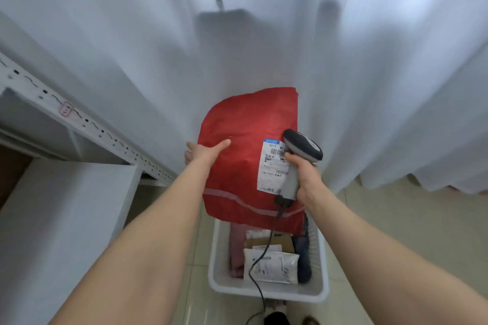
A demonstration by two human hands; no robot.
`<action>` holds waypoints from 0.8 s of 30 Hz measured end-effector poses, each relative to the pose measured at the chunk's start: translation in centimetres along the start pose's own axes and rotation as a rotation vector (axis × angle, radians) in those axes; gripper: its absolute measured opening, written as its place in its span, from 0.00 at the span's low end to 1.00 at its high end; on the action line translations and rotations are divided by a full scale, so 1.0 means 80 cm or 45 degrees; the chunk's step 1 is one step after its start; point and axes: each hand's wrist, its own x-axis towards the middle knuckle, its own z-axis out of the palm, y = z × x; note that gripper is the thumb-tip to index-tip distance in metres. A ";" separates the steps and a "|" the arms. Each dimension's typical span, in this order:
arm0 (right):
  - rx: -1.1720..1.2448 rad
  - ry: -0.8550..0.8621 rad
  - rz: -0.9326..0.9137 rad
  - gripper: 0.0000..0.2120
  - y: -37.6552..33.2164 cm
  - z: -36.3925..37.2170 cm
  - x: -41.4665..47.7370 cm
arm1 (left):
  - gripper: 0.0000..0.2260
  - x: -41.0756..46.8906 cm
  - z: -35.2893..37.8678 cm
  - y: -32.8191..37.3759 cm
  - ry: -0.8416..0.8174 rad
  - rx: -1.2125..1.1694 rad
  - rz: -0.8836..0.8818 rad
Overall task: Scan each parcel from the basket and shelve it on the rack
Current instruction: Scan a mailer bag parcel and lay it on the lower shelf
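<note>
Head view, item by item.

Step in hand, as we judge it: scanning. To do it well, we keep the red parcel (237, 145) flat and steady, its white label (272, 166) turned toward us, and aim the scanner (301, 155) nose at the barcode near the label's top edge, where it now sits very close; backing it off a little may help the read.

Left hand (204, 154): clamped on the red parcel's left edge, thumb on the front face, fingers wrapped behind and mostly hidden. The parcel is lifted above the basket (320, 282), in front of the white curtain (369, 87).

Right hand (303, 171): fingers curled tight around the scanner's grey handle; whether the trigger is pressed we cannot tell. The cable (260, 258) trails down across the basket.

Basket: on the tiled floor, holding further parcels, among them a white mailer (274, 266).

Rack (79, 121): at left, white, well apart from the red parcel.
</note>
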 end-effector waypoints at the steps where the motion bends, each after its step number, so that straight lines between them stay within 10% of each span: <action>1: 0.011 -0.021 -0.005 0.09 -0.009 0.005 -0.018 | 0.58 -0.012 -0.024 0.008 0.008 -0.013 0.005; 8: 0.015 -0.138 -0.117 0.08 -0.045 0.028 -0.139 | 0.46 -0.149 -0.124 0.034 -0.408 -0.112 0.015; 24: -0.092 -0.350 -0.269 0.08 -0.073 -0.006 -0.348 | 0.26 -0.362 -0.206 -0.004 -0.391 -0.336 0.113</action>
